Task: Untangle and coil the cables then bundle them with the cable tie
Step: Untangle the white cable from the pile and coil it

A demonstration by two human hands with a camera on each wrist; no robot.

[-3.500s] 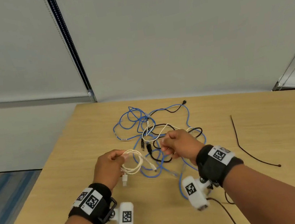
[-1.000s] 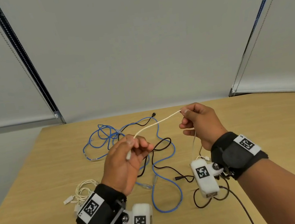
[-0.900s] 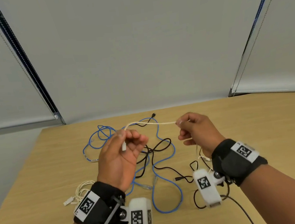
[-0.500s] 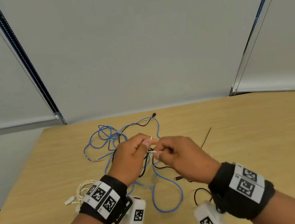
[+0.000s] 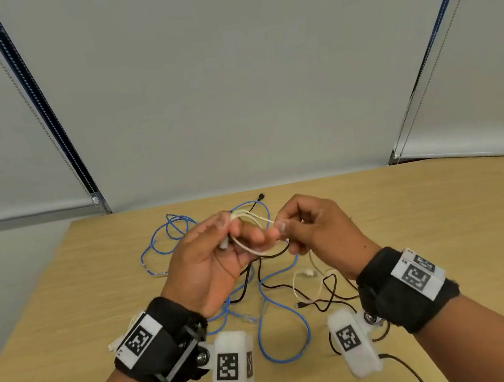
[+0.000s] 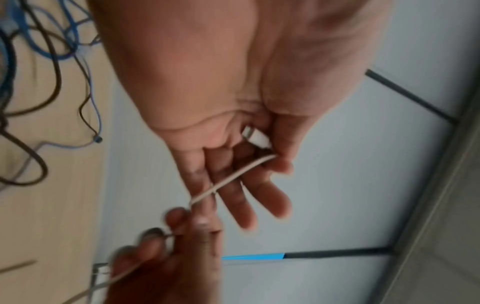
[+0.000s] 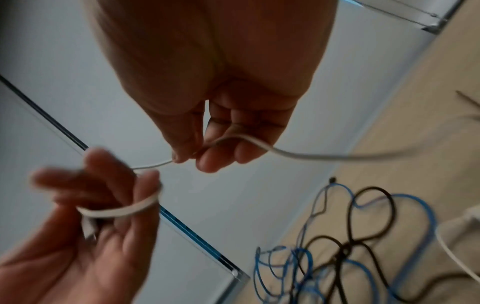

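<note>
My left hand [image 5: 237, 235] holds a thin white cable [image 5: 254, 248] above the table, its loops lying round the fingers. The thumb presses the white connector [image 6: 255, 137] against the fingers. Just to the right, my right hand [image 5: 283, 230] pinches the same cable [image 7: 285, 153] between thumb and forefinger. The cable's tail [image 5: 304, 275] hangs down to the table. Below the hands lie a blue cable [image 5: 281, 319] and a black cable [image 5: 327, 296], still crossed over each other. A thin dark cable tie [image 7: 467, 100] lies on the wood at the right, hidden in the head view.
A second white cable, coiled, peeks out by my left wrist [image 5: 113, 343]. The wooden table [image 5: 443, 228] ends at a grey wall behind and drops off at its left edge [image 5: 33, 305]. Camera leads [image 5: 405, 370] trail from both wrists.
A second ago the white cable was stretched between my parted hands. The hands have come together and cable loops now lie round my left fingers. The first white coil lies at the left.
</note>
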